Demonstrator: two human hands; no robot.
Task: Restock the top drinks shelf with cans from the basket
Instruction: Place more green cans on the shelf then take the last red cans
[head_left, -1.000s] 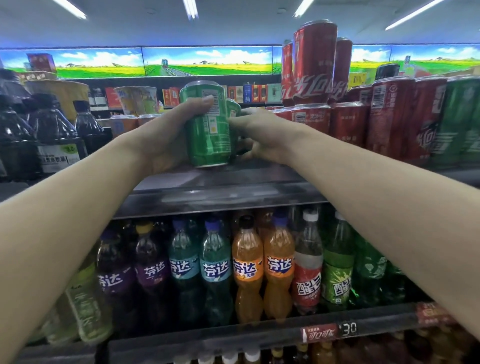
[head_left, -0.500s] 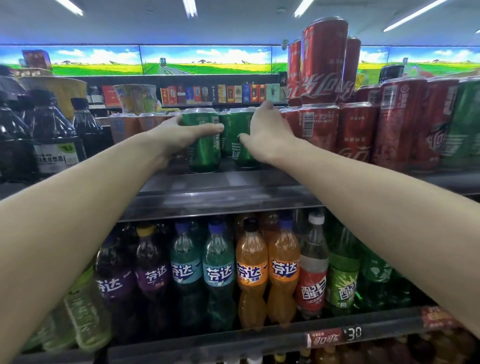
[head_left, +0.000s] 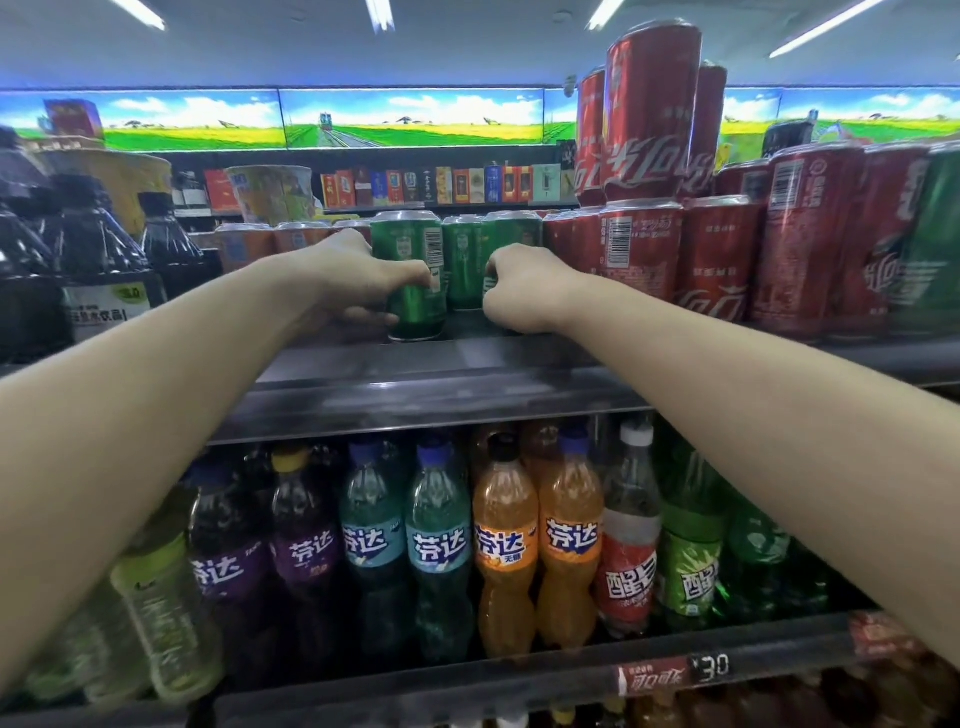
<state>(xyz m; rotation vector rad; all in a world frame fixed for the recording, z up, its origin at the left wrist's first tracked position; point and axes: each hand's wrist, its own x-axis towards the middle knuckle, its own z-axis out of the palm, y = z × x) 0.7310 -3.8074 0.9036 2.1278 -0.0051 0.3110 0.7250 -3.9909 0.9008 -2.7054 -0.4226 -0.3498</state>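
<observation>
On the top shelf (head_left: 415, 374), the left hand (head_left: 358, 275) is gripping an upright green can (head_left: 413, 275); the right hand (head_left: 524, 291) is curling around its neighbour (head_left: 506, 244).

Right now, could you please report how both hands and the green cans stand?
Left hand grips front green can, upright on top shelf. Right hand curled on neighbouring green can. Red cans close on right.

both bare forearms reach forward and up, converging toward the middle. the left hand (head_left: 358, 280) is curled, thumb low and fingers wrapped forward in a grip. the right hand (head_left: 524, 291) is bent down at the wrist, knuckles toward the camera, fingers curled in a grip; its fingertips are hidden.
</observation>
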